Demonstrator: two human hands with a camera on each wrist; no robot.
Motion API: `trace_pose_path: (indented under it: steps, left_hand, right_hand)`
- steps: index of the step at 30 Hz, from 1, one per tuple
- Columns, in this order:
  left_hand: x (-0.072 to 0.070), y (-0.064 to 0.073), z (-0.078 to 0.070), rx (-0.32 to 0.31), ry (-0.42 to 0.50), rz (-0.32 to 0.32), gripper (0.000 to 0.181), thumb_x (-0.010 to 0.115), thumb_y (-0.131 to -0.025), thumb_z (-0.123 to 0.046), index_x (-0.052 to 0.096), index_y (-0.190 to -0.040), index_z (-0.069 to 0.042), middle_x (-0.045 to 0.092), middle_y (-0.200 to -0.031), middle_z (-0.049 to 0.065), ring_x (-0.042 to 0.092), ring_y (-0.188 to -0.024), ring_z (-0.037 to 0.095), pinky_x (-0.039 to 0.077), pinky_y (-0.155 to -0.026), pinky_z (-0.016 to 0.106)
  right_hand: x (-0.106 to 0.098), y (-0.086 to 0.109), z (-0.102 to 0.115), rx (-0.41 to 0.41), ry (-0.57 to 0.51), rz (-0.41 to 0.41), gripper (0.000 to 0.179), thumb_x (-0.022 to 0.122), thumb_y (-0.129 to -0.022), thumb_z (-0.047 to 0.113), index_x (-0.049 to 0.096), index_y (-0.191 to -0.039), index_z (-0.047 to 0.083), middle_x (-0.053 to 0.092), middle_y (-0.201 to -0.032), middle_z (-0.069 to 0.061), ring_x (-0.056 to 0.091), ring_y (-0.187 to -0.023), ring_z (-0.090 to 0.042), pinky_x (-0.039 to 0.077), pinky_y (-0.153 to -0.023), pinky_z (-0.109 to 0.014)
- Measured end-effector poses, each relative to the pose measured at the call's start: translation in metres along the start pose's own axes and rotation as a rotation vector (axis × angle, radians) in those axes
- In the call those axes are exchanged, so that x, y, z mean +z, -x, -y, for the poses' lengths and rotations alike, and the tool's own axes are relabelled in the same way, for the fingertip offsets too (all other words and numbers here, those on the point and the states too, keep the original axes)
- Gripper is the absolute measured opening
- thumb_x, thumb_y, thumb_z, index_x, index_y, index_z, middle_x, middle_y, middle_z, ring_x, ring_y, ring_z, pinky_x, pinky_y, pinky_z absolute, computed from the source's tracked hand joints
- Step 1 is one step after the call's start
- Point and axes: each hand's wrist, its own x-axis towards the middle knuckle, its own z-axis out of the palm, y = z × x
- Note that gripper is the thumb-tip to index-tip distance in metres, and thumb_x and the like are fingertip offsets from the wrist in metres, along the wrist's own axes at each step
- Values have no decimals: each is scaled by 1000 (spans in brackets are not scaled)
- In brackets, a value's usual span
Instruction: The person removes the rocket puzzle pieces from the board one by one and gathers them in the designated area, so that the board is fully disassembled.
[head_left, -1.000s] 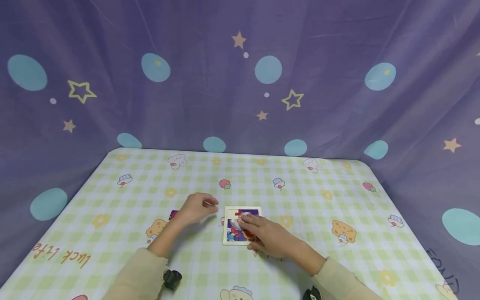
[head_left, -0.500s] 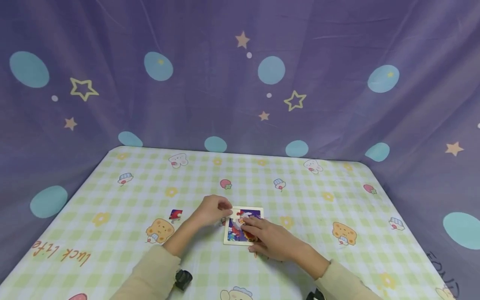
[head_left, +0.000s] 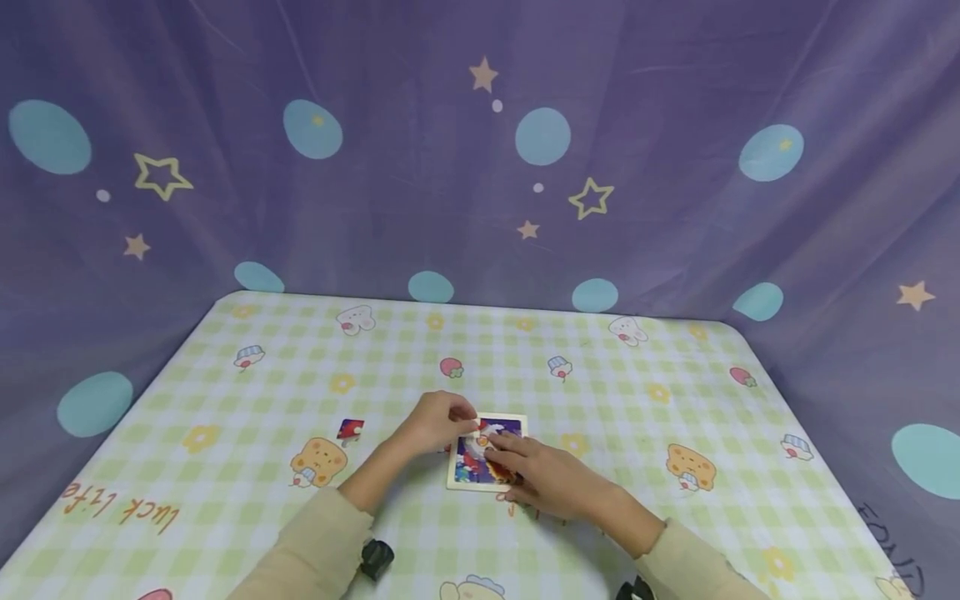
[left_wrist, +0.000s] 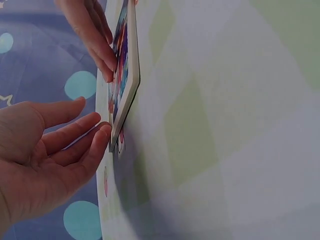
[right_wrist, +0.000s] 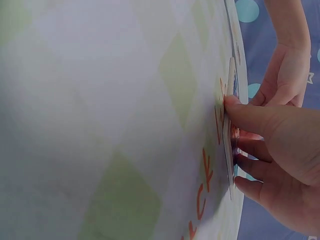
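Note:
A small jigsaw puzzle [head_left: 469, 468] lies in a pale tray frame on the table, its picture dark blue, red and white. At its upper left corner is my left hand [head_left: 441, 419]; in the left wrist view its extended fingers [left_wrist: 97, 150] reach the frame's edge, with the thumb apart. The hand covers that corner in the head view. My right hand [head_left: 553, 477] rests on the puzzle's right side, fingertips on the picture. In the right wrist view its thumb [right_wrist: 237, 106] lies against the frame's edge. A loose red and purple puzzle piece [head_left: 350, 430] lies to the left.
A green and white checked tablecloth [head_left: 645, 533] printed with cartoon figures covers the table. Behind it hangs a purple curtain [head_left: 420, 192] with stars and blue ovals. Black wrist devices sit under both cuffs, the left one [head_left: 377, 558] showing more fully.
My left hand has moved right, from beside the puzzle to its upper left corner, uncovering the loose piece. My right hand has stayed on the puzzle almost unmoved.

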Motion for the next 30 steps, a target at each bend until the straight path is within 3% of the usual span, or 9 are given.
trace_pose_path:
  steps: [8, 22, 30]
  left_hand:
    - [1, -1, 0, -9, 1, 14, 11, 69, -87, -15, 72, -94, -8, 71, -88, 3, 61, -77, 11, 51, -72, 25]
    - [8, -2, -2, 16, 19, 35, 10, 69, -86, -16, 72, -92, -8, 71, -87, 2, 62, -80, 11, 52, -77, 28]
    - [10, -2, -2, -44, 86, 14, 17, 69, -87, -17, 71, -98, -5, 69, -87, 3, 61, -79, 12, 52, -74, 26]
  right_hand:
    - [-3, 1, -3, -11, -23, -2, 54, 64, -92, 26, 47, -142, 13, 39, -154, -8, 46, -136, -25, 49, -100, -38]
    - [-4, 2, -5, -3, -58, 16, 53, 62, -93, 25, 47, -142, 13, 37, -155, -7, 46, -136, -24, 49, -101, -37]
    - [-2, 2, -5, -6, -68, 11, 53, 64, -92, 22, 47, -142, 12, 39, -154, -9, 45, -138, -25, 49, -101, -37]
